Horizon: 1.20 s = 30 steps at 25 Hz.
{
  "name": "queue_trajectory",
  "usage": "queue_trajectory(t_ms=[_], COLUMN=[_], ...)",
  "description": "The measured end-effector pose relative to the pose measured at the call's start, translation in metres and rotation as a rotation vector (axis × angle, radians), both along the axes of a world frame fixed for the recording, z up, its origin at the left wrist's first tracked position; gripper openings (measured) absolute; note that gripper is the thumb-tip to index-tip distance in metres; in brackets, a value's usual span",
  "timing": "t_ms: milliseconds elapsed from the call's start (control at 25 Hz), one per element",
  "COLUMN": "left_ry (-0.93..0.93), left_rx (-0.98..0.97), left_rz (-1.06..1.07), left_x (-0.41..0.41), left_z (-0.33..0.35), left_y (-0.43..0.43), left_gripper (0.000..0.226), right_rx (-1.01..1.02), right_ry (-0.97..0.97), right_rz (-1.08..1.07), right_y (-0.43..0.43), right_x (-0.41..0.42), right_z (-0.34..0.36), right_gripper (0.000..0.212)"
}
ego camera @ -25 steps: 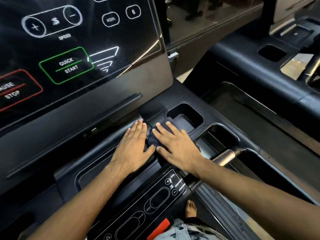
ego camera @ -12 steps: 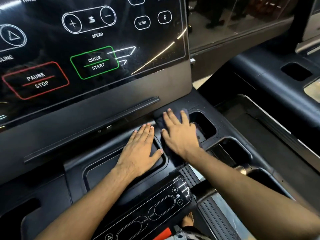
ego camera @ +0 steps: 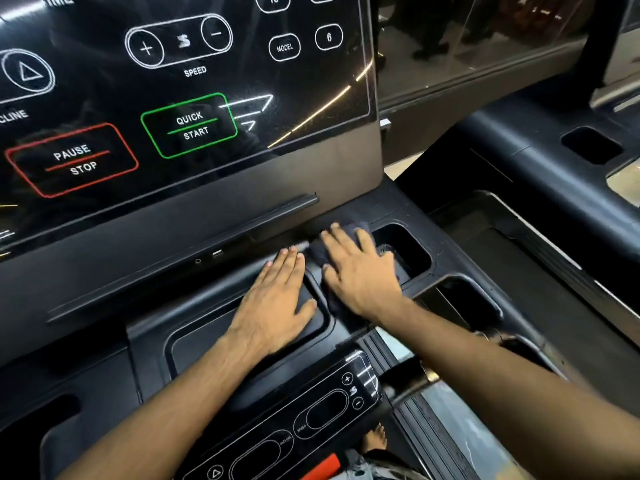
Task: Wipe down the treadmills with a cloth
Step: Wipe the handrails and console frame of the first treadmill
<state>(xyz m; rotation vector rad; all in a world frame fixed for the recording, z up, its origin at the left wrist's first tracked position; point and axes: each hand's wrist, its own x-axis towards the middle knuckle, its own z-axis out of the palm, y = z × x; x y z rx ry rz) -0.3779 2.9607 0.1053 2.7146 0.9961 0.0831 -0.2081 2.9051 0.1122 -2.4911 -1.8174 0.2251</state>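
Note:
A black treadmill console (ego camera: 145, 327) fills the head view, with a glossy touch screen (ego camera: 173, 98) above it. My right hand (ego camera: 360, 271) lies flat with straight fingers on a dark cloth (ego camera: 320, 251), pressing it onto the console ledge beside a square cup recess (ego camera: 405, 247). Most of the cloth is hidden under the hand. My left hand (ego camera: 277, 303) rests flat, fingers together, on the shallow centre tray (ego camera: 194, 337), just left of the cloth.
A lower control strip (ego camera: 311, 420) with speed and incline buttons sits near my forearms. A metal handlebar (ego camera: 415, 382) passes under my right forearm. A second treadmill console (ego camera: 554, 174) stands to the right. A bare foot (ego camera: 375, 436) shows on the deck below.
My right hand has pushed the cloth away from me, up the ledge toward the screen base and beside the cup recess. My left hand has stayed flat on the centre tray.

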Motion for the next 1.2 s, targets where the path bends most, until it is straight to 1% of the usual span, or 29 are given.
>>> queue_trajectory(t_ms=[40, 80, 160, 200, 240, 320, 360, 480, 520, 560, 640, 680, 760, 800, 840, 920, 960, 1040, 1120, 1200], left_ry=[0.001, 0.008, 0.003, 0.006, 0.008, 0.02, 0.027, 0.02, 0.015, 0.017, 0.03, 0.029, 0.023, 0.02, 0.018, 0.018, 0.022, 0.036, 0.031, 0.025], left_rx=[-0.014, -0.03, -0.032, -0.023, -0.014, -0.005, -0.004, 0.004, 0.0, -0.003, -0.006, -0.006, 0.005, 0.004, -0.001, -0.003, -0.001, 0.007, 0.037, 0.053], left_rz=[-0.006, -0.008, -0.003, -0.008, -0.018, -0.039, -0.046, -0.071, -0.086, -0.105, -0.136, -0.136, -0.149, -0.164, -0.175, -0.183, -0.186, -0.214, -0.246, -0.247], left_x=[0.0, 0.001, 0.001, 0.002, 0.003, 0.004, 0.005, 0.01, 0.011, 0.012, 0.013, 0.014, 0.019, 0.022, 0.024, 0.028, 0.029, 0.033, 0.04, 0.048], left_z=[0.0, 0.001, 0.002, 0.003, 0.004, 0.002, 0.002, -0.001, -0.002, -0.003, -0.005, -0.006, -0.006, -0.005, -0.005, -0.006, -0.006, -0.006, -0.004, -0.003], left_y=[-0.001, -0.004, -0.006, -0.005, -0.004, -0.006, -0.007, -0.008, -0.006, -0.005, -0.007, -0.009, -0.011, -0.01, -0.01, -0.01, -0.012, -0.015, -0.014, -0.014], left_gripper=[0.08, 0.079, 0.076, 0.074, 0.073, 0.073, 0.073, 0.073, 0.074, 0.074, 0.074, 0.075, 0.075, 0.075, 0.075, 0.074, 0.074, 0.072, 0.07, 0.069], right_rx=[-0.051, -0.064, -0.004, -0.003, 0.005, -0.019, -0.042, 0.006, 0.031, 0.05, 0.098, 0.128, 0.154, 0.17, 0.171, 0.176, 0.17, 0.144, 0.157, 0.155], right_ry=[0.025, 0.034, -0.015, -0.019, 0.017, 0.116, 0.138, 0.071, 0.078, 0.125, 0.287, 0.336, 0.279, 0.264, 0.266, 0.333, 0.358, 0.273, 0.182, 0.182], right_rz=[-0.077, -0.09, 0.077, 0.125, 0.067, -0.204, -0.251, 0.0, -0.016, -0.174, -0.637, -0.761, -0.737, -0.718, -0.744, -0.908, -0.954, -0.864, -0.784, -0.882], right_y=[-0.003, -0.011, -0.035, -0.045, -0.049, -0.05, -0.051, -0.071, -0.073, -0.071, -0.068, -0.067, -0.064, -0.061, -0.057, -0.051, -0.05, -0.055, -0.06, -0.053], right_x=[0.002, -0.002, -0.015, -0.011, 0.0, 0.014, 0.009, -0.013, -0.001, 0.014, 0.022, 0.013, -0.007, -0.001, 0.014, 0.037, 0.037, 0.024, 0.035, 0.072], right_z=[0.007, 0.009, 0.0, -0.002, -0.005, 0.0, 0.001, -0.009, -0.014, -0.016, -0.015, -0.018, -0.024, -0.026, -0.025, -0.018, -0.018, -0.026, -0.029, -0.025], right_gripper=[0.064, 0.064, 0.065, 0.066, 0.066, 0.067, 0.067, 0.066, 0.065, 0.065, 0.065, 0.065, 0.066, 0.066, 0.066, 0.068, 0.07, 0.07, 0.069, 0.068])
